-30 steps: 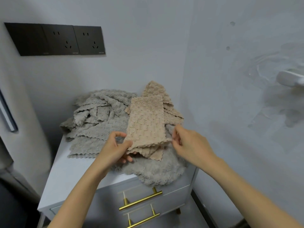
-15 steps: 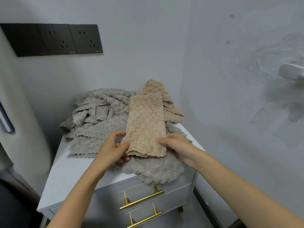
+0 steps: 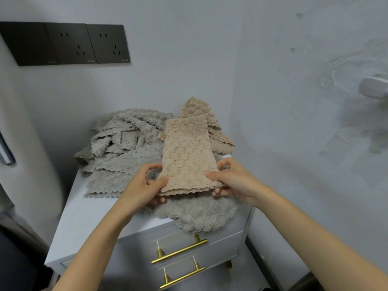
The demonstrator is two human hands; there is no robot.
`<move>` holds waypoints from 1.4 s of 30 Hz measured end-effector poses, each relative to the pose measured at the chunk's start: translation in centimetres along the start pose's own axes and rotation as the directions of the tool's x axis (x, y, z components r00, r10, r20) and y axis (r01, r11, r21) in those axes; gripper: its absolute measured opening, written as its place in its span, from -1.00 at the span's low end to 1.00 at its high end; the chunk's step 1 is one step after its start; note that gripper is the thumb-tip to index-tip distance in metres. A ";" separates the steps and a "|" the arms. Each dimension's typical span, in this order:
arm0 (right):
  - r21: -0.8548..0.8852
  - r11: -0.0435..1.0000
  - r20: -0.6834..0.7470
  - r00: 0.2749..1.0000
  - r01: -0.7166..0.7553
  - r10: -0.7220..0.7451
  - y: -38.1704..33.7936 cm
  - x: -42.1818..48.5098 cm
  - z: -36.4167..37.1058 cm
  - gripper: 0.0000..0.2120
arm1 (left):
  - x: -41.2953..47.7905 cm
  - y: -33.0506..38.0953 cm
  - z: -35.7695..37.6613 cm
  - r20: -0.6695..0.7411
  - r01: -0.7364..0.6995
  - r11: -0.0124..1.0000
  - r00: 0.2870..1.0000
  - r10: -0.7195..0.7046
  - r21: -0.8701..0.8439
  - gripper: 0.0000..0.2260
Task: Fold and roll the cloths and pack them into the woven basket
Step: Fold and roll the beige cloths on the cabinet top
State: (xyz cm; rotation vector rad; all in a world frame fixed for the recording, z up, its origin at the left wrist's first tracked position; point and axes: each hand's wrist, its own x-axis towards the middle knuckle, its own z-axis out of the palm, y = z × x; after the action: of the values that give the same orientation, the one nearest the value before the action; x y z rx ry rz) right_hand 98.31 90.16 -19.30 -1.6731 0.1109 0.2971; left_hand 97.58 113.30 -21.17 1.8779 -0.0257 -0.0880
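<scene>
The beige textured fleece cloth, folded into a long narrow strip, extends lengthwise over a heap of crumpled grey scallop-edged cloths, its near corners pinched by the left hand and right hand, with a second beige cloth behind it.

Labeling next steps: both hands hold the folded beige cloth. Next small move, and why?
Probably start rolling it from the near end. The beige cloth is already a narrow folded strip, the left hand and right hand pinch its near corners with thumbs on top, and no basket is in view, so packing can't come yet.
</scene>
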 end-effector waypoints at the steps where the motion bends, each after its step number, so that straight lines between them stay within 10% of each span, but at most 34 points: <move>1: -0.108 0.994 -0.014 0.999 0.029 -0.030 0.1 -0.2 -0.3 -0.67 | -0.1 -0.1 0.1 0.014 -0.025 0.998 1.000 0.024 0.050 -0.67; 7: -0.780 0.594 -0.007 0.946 0.198 -0.324 2.0 -0.6 -0.9 -0.61 | -0.7 -1.1 0.5 0.047 -0.236 0.820 0.967 0.249 0.522 -0.35; 18: -0.822 0.209 0.408 0.804 0.529 -0.432 1.7 -1.2 -0.5 -0.80 | -1.2 -1.4 0.2 0.307 -0.501 0.499 0.854 0.421 0.708 -0.49; 32: -0.855 0.100 0.428 0.801 0.508 -0.418 1.7 -1.6 -1.4 -0.72 | -0.8 -1.0 0.0 0.328 -0.415 0.523 0.910 0.254 0.745 -0.46; 38: -0.842 0.004 0.471 0.739 0.539 -0.481 2.5 -1.2 -0.7 -0.68 | -1.1 -0.8 0.1 0.300 -0.447 0.365 0.869 0.393 0.817 -0.65; 42: -0.829 0.262 0.326 0.809 0.493 -0.489 1.9 -0.6 -1.7 -0.85 | -1.3 -0.7 -0.4 0.145 -0.402 0.550 0.881 0.450 0.732 -0.80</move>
State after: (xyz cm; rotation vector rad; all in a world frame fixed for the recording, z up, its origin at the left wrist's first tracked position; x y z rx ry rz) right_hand 97.45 88.16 -20.79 -2.6780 -0.7338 -0.2042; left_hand 96.31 113.96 -21.66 2.6528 -0.5674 0.3859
